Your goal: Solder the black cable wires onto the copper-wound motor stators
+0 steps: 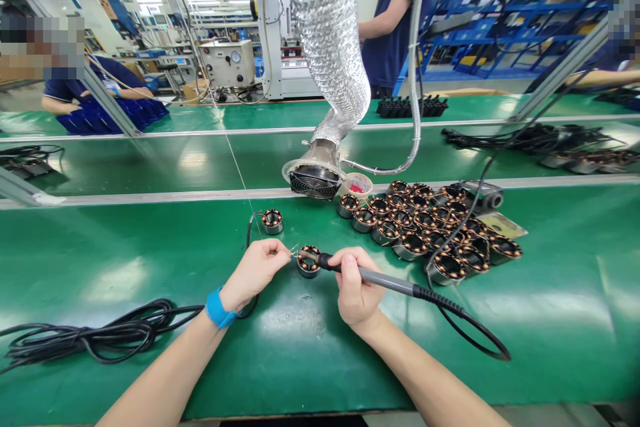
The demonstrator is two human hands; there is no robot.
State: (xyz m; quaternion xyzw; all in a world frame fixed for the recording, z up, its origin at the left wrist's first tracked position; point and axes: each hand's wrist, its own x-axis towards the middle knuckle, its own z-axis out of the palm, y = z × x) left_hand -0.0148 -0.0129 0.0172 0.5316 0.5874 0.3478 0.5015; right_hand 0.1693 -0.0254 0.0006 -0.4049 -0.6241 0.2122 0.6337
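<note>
My right hand point(357, 287) is closed around a grey soldering iron point(387, 280), its tip pointing left over a motor stator point(309, 268) with copper windings. Just left of that stator, my left hand point(257, 270), with a blue wrist strap point(220, 309), pinches thin wire ends point(294, 251) close to the iron's tip. Whether tip and wires touch I cannot tell. A second stator point(273, 221) stands behind my left hand, with a black cable point(249, 230) curving down beside it. A coiled black cable point(135, 330) lies left of my left forearm.
Many stators point(415, 220) are grouped at the right. A fume duct point(330, 47) hangs above the bench, its fan grille point(315, 183) near a tape roll point(357, 185). Rails cross behind. Co-workers point(390, 40) are at the far benches.
</note>
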